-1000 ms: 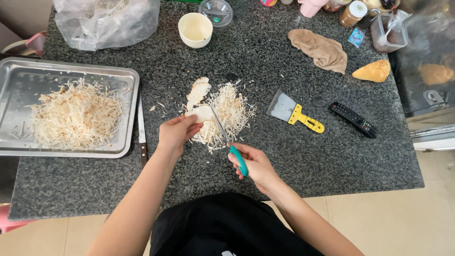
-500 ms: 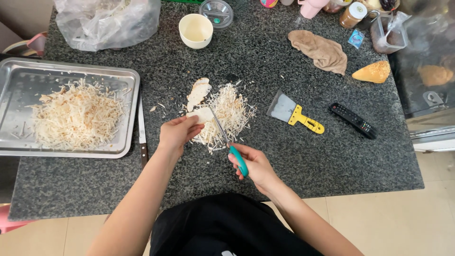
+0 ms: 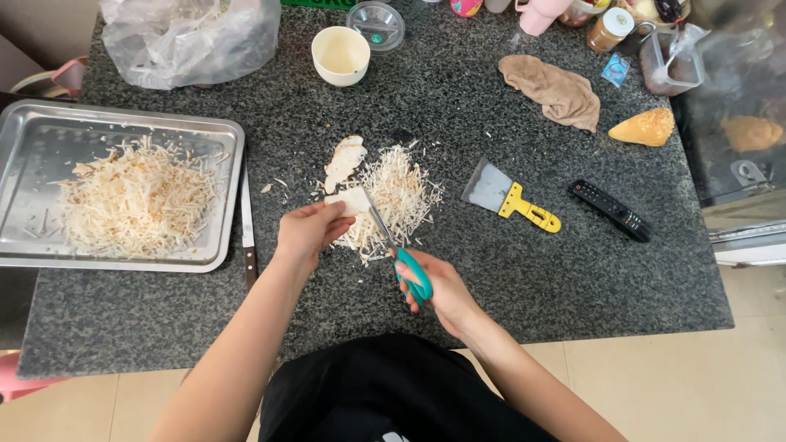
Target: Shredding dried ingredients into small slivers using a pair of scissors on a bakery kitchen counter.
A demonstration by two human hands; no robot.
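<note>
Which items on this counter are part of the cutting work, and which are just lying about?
In use: left hand holding pale flat slice; right hand working teal-handled scissors; pile of pale shreds; metal tray of shreds.

Lying about: yellow-handled scraper; black remote; tan cloth; cream bowl; bread roll.

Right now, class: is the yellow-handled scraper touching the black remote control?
Apart. The head view shows the scraper and the remote control lying side by side with a plain strip of bare granite countertop between them.
</note>
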